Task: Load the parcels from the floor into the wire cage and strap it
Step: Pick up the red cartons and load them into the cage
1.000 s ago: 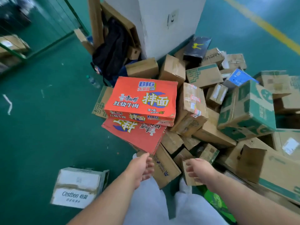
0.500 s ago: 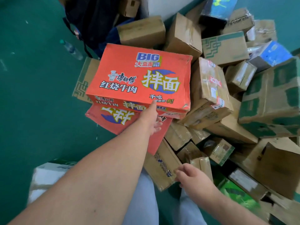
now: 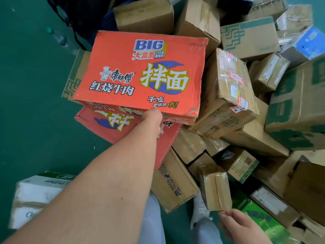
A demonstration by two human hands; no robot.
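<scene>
A heap of parcels covers the green floor. On top lies a red noodle carton [image 3: 140,73], stacked on a second red carton [image 3: 105,124]. My left hand [image 3: 153,118] grips the upper carton's near edge, thumb on the top face and fingers curled below. A small taped brown box [image 3: 215,189] stands in front of my feet. My right hand [image 3: 241,226] hovers at that box's near bottom corner with loosely bent fingers, holding nothing. No wire cage is in view.
Brown and green-printed cartons [image 3: 228,95] pile up to the right. A white box [image 3: 35,196] lies at lower left and a bright green box [image 3: 260,217] at lower right. A black bag [image 3: 84,14] and a water bottle [image 3: 59,37] lie beyond. Bare floor [image 3: 31,103] stretches left.
I have leaned closer to the pile. My left hand reached forward and took the upper red carton's near edge. My right hand dropped back from the small brown box.
</scene>
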